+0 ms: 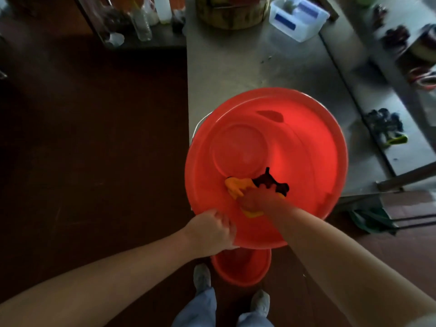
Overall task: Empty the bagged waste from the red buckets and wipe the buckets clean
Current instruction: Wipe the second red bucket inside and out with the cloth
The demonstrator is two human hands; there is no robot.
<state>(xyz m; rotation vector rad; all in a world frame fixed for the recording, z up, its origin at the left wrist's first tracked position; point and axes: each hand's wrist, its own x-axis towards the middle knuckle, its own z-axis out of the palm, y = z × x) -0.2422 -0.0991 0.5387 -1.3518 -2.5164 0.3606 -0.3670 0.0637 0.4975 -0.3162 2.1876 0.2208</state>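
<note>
On the far left lay a dark brown floor point(94, 138), and at its far end a low shelf carried a cluster of clear bottles point(141, 22). Nearer the person, the left hand point(212, 232) gripped the near-left rim of the big red bucket point(306, 142), its fingers curled over the edge. That bucket stood on the near-left corner of the grey metal table point(236, 67), mouth tipped toward the camera and its near side overhanging the table edge, with a thin wire handle point(198, 123) showing at its left side. Inside it, low on the near wall, the right hand point(254, 199) was bunched around an orange-yellow cloth point(236, 185), fingers closed into it and pressing it against the plastic. A dark ragged patch point(271, 182) lay just beyond the knuckles; whether it belonged to the cloth could not be told. Below the big bucket, a second, smaller red bucket point(240, 267) sat on the floor, just ahead of the person's two pale shoes point(201, 276). At the far end of the table stood a round wooden block point(231, 17), and to its right a clear plastic box point(299, 17) with blue patches. Further right, on a lower grey shelf, lay a dark tangled thing with a green tip point(387, 128), too dim to make out.
</note>
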